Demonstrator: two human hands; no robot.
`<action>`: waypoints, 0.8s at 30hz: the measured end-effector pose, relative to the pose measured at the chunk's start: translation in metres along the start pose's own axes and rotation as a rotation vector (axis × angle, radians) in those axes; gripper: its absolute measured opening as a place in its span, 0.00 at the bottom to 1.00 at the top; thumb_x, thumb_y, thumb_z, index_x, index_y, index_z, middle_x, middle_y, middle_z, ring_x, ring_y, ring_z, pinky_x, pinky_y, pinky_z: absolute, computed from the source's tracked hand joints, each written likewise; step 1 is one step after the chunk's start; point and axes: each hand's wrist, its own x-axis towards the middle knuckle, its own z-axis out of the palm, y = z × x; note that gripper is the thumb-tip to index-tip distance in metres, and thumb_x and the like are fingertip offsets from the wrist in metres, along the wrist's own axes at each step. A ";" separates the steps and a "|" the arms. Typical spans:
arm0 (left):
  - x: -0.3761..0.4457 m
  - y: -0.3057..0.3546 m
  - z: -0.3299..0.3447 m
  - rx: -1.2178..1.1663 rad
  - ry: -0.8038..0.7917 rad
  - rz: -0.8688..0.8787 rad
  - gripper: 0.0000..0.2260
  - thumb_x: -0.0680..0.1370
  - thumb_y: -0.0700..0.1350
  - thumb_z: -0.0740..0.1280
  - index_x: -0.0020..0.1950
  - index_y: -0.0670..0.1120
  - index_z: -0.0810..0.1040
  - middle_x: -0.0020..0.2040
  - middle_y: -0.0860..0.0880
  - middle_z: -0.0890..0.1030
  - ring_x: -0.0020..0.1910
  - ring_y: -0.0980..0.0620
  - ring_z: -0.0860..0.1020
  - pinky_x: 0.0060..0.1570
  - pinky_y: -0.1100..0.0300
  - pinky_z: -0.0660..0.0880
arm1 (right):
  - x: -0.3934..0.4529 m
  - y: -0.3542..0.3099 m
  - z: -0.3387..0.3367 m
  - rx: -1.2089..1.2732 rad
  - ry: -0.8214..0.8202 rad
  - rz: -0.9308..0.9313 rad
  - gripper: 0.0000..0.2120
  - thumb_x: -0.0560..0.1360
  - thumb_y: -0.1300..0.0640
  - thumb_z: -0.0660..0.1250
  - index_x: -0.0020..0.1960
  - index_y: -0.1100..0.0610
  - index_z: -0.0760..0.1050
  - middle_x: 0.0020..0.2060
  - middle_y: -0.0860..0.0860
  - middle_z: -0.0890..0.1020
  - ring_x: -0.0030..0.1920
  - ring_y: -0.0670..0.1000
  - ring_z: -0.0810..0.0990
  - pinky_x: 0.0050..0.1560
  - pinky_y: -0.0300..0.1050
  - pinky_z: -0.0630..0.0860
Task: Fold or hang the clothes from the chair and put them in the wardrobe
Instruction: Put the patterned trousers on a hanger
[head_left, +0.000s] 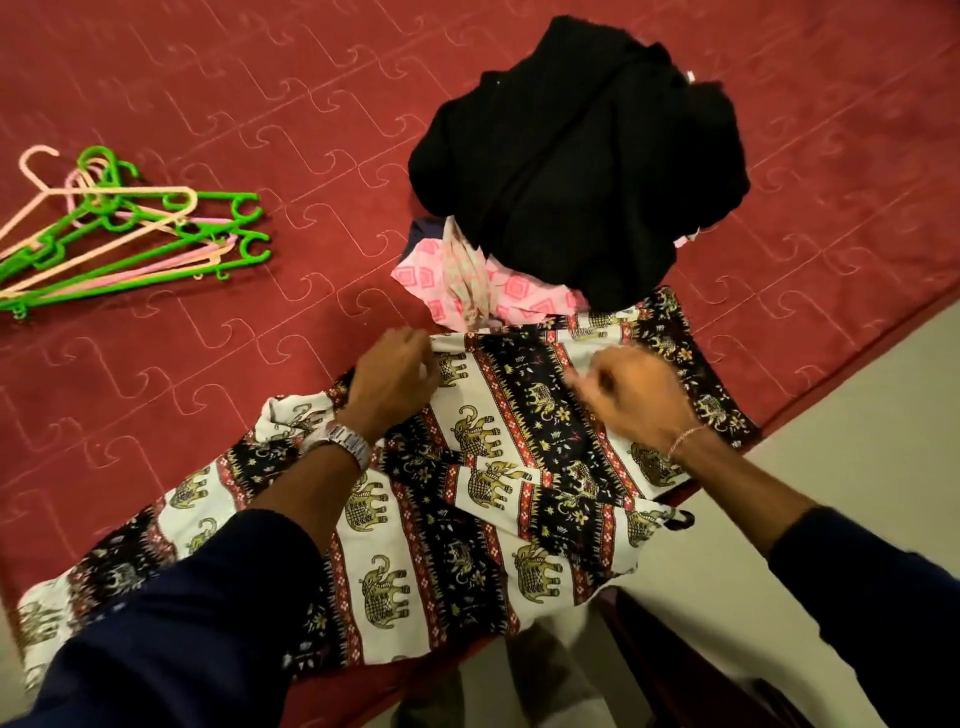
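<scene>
A white, black and red elephant-print garment lies spread on the red bed cover, hanging over the bed's near edge. My left hand pinches the garment's far left edge. My right hand is blurred and lies on the cloth's far right part with curled fingers that seem to grip the fabric. Just beyond the garment sits a pile of clothes: a black garment on top, with a pink patterned one under it.
Several green, pink and peach plastic hangers lie in a heap at the left of the bed. The bed's edge runs diagonally at the right, with pale floor beyond. No chair or wardrobe shows.
</scene>
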 end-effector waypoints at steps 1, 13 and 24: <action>-0.004 0.005 0.002 -0.018 -0.063 0.051 0.07 0.77 0.46 0.71 0.48 0.45 0.75 0.46 0.47 0.78 0.44 0.49 0.75 0.41 0.57 0.76 | -0.011 -0.013 0.006 0.070 -0.152 -0.072 0.23 0.79 0.33 0.54 0.39 0.50 0.71 0.33 0.43 0.73 0.32 0.41 0.72 0.33 0.39 0.72; -0.049 0.023 0.006 -0.064 -0.397 0.264 0.14 0.71 0.58 0.76 0.49 0.50 0.84 0.43 0.53 0.81 0.42 0.56 0.76 0.37 0.67 0.68 | -0.052 -0.064 0.044 0.073 -0.556 -0.053 0.08 0.80 0.50 0.67 0.45 0.53 0.73 0.43 0.44 0.74 0.42 0.42 0.73 0.51 0.45 0.80; -0.039 0.012 0.001 -0.309 -0.324 0.079 0.09 0.78 0.51 0.71 0.52 0.46 0.85 0.46 0.51 0.84 0.43 0.53 0.80 0.45 0.55 0.78 | -0.030 -0.051 0.016 0.428 -0.480 0.213 0.09 0.83 0.47 0.59 0.50 0.53 0.69 0.39 0.49 0.75 0.37 0.47 0.72 0.41 0.48 0.74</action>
